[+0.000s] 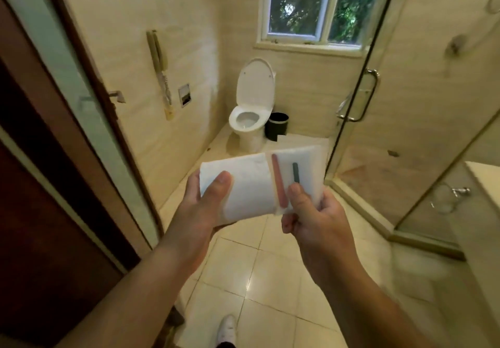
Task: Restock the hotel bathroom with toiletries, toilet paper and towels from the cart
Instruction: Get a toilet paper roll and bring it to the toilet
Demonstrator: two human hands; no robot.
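two blurred packets [249,185], contents unclear, in left hand [207,204] and right hand [313,217]

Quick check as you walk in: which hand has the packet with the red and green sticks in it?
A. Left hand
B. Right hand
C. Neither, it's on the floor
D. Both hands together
B: the right hand pinches the packet that shows the red stick and green stick, while the left hand grips the plain white pack.
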